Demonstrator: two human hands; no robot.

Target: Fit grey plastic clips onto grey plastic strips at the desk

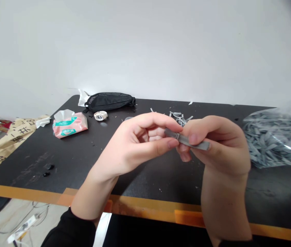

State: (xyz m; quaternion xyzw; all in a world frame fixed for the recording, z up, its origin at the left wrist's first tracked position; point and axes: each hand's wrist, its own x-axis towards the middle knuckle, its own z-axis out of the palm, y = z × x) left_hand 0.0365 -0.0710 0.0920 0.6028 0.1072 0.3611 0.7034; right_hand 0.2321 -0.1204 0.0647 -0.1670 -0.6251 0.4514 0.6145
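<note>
A short grey strip is held up between both hands, above the dark table. My left hand pinches its left end between thumb and index finger. The thumb and fingers of my right hand are closed on the right part, and the strip's tip sticks out past the thumb. Behind the hands lies a small loose pile of grey strips, partly hidden by them. At the right stands a clear plastic bag filled with many similar grey strips.
On the black table are a pink tissue pack, a white watch, a black mesh pouch and small black pieces. Orange tape runs along the front edge. A power strip lies on the floor at left.
</note>
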